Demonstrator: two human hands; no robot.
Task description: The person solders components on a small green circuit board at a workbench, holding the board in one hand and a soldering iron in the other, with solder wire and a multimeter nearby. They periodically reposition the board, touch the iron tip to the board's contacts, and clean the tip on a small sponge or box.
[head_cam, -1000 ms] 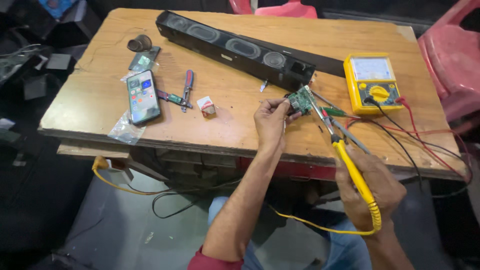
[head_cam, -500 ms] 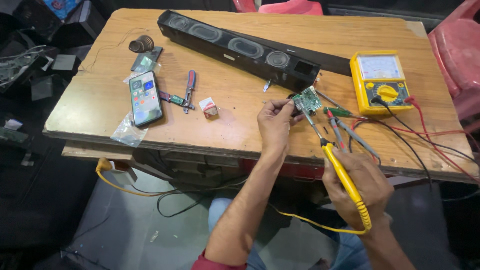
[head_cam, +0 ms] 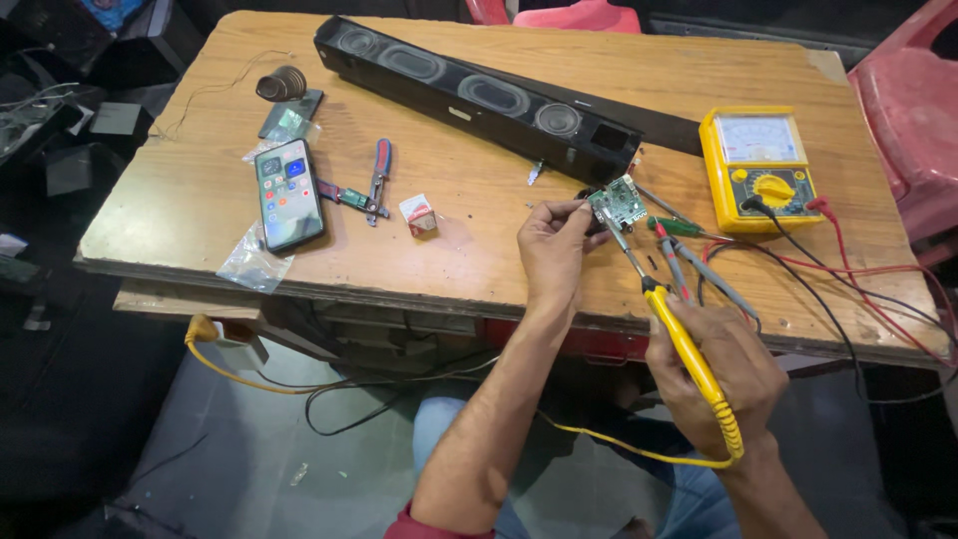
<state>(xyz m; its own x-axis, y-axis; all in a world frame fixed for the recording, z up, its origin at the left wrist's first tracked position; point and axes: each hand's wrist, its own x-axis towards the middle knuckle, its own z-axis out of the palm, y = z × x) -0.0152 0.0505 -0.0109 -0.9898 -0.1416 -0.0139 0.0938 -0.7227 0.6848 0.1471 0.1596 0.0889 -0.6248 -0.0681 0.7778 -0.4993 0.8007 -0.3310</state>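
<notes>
We note the left hand (head_cam: pixel 555 243) pinching the small green circuit board (head_cam: pixel 618 203) just above the bench (head_cam: pixel 479 250). Right hand (head_cam: pixel 720 371) grips the yellow soldering iron (head_cam: pixel 689 351), long axis running up-left, tip at the board's lower edge.

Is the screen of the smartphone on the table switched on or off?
On. The smartphone lies face up on the wooden table, and its screen shows coloured app icons.

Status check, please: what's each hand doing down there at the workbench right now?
Left hand pinching small green circuit board above table edge. Right hand gripping yellow soldering iron, tip at the board. Meter probes lie just beside; nothing blocking.
</notes>
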